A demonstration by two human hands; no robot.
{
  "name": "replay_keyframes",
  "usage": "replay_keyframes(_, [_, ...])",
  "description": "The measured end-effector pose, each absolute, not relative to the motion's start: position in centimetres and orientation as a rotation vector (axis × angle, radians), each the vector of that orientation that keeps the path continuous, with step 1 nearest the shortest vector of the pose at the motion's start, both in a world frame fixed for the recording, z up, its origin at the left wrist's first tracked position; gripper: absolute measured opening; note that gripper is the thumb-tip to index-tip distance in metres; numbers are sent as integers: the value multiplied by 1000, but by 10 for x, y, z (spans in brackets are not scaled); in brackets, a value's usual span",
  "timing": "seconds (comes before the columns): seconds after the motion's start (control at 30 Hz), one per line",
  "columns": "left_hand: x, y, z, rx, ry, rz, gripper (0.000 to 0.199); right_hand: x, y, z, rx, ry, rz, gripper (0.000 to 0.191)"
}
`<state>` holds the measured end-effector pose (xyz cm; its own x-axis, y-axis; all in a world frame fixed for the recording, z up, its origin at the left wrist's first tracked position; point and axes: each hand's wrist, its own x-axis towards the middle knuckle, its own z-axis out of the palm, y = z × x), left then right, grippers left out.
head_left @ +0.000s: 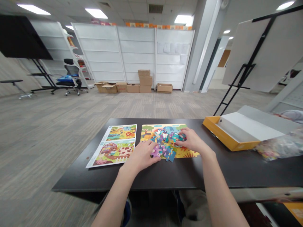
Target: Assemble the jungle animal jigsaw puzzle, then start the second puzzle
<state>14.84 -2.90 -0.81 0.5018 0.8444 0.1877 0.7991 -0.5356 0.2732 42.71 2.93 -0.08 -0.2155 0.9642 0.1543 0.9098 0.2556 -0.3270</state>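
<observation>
A pile of loose jigsaw puzzle pieces [164, 135] in purple, teal and white lies on a colourful animal-scene puzzle board [184, 153]. My left hand [145, 154] rests at the pile's near left side, fingers stretched over its edge and thumb apart. At the pile's right side is my right hand [193, 141], its thumb and fingers spread around teal pieces. Part of the pile is hidden by both hands. A blue piece [169, 155] sticks out past the board's near edge. Left of the board lies a printed picture sheet [117, 145] with two animal scenes.
An open yellow box [227, 134] with its lid raised stands on the right of the dark table [170, 176]. Beside it is a clear plastic bag of pieces [279, 145]. A whiteboard on a stand [270, 50] rises behind. Cardboard boxes [145, 81] line the far shelves.
</observation>
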Motion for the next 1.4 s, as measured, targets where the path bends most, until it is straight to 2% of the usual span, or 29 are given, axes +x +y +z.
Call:
replay_keyframes(0.3, [123,-31,-3,2445,1393,549,46,414,58,-12,-1926,-2086,124,47])
replay_keyframes(0.47, [95,-35,4,2376,1445,653,46,413,61,-18,-1970,-2085,140,46])
replay_keyframes(0.63, [82,-45,10,2319,1461,566,45,413,63,-17,-1978,-2030,201,46])
replay_keyframes(0.8, [84,-55,6,2315,1417,403,49,414,60,-15,-2065,-1925,120,50])
replay_keyframes(1.0, [92,-59,10,2333,1325,425,49,413,59,-18,-2212,-1899,150,54])
replay_keyframes(1.1, [107,-60,13,2359,1211,439,48,414,62,-22,-2169,-1930,174,58])
replay_keyframes(1.4, [146,-52,6,2426,1117,445,61,440,55,-15,-1980,-1969,322,52])
